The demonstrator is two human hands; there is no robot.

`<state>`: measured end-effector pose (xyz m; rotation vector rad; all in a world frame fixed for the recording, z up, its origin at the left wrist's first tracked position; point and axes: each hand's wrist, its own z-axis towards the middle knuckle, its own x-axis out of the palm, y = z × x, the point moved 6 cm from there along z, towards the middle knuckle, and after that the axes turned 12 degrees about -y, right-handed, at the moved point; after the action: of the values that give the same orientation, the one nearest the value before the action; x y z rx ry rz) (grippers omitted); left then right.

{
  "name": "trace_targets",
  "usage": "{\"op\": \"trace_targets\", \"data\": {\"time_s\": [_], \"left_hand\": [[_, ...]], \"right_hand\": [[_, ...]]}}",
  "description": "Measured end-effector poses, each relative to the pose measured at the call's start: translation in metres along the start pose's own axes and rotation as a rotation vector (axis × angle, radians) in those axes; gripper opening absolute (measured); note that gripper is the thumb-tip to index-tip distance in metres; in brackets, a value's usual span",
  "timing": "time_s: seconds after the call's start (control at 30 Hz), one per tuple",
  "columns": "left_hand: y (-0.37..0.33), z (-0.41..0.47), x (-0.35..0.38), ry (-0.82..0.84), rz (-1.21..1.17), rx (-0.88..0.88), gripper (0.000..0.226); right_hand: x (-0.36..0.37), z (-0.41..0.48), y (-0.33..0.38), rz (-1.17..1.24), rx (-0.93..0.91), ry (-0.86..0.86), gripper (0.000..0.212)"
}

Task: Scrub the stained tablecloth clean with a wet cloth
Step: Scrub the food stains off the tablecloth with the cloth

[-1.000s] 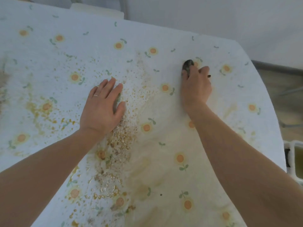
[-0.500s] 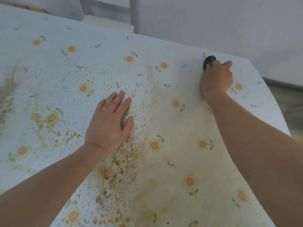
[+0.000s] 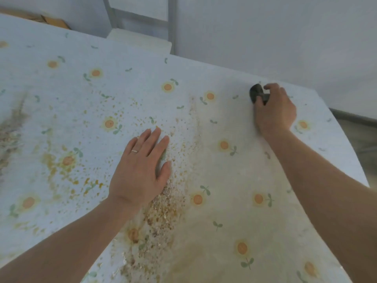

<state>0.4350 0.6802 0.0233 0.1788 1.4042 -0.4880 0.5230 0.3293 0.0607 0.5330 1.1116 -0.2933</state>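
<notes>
we find the right hand [image 3: 275, 113] gripping the cloth [image 3: 256, 92] near the bench's far right corner. left hand [image 3: 140, 170] lies flat, fingers straight, on the tablecloth [image 3: 234, 176]. the heaviest stain [image 3: 161, 211] lies near-left of the cloth, beside the left hand.

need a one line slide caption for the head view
The left hand rests flat on the stained tablecloth while the right hand grips a dark cloth near its far edge.

A home dining spot — sunflower-print tablecloth [image 3: 140, 78], a chair [image 3: 139, 40] at its far edge, plain walls [image 3: 265, 37]
</notes>
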Motion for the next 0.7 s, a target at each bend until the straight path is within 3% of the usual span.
{"op": "trace_targets", "data": {"time_s": [0.13, 0.23, 0.33, 0.43, 0.6, 0.7], "left_hand": [[0.001, -0.001, -0.001, -0.004, -0.005, -0.009, 0.065], [0.001, 0.000, -0.001, -0.024, -0.014, 0.001, 0.065], [-0.001, 0.000, -0.001, -0.024, -0.006, 0.004, 0.064], [0.000, 0.000, -0.001, -0.007, 0.006, 0.004, 0.065], [0.000, 0.000, 0.000, 0.001, -0.007, -0.010, 0.065], [0.000, 0.001, -0.001, -0.005, -0.020, -0.008, 0.065]], "right_hand": [[0.031, 0.021, 0.067, 0.047, -0.025, 0.047, 0.027], [0.032, -0.026, 0.125, 0.107, -0.281, 0.159, 0.027], [0.010, -0.087, 0.121, 0.219, -0.475, 0.207, 0.025], [0.006, -0.067, 0.088, 0.194, -0.395, 0.147, 0.025], [0.040, 0.023, 0.089, 0.051, -0.082, 0.029, 0.032], [0.046, 0.003, 0.137, 0.105, -0.240, 0.084, 0.029]]}}
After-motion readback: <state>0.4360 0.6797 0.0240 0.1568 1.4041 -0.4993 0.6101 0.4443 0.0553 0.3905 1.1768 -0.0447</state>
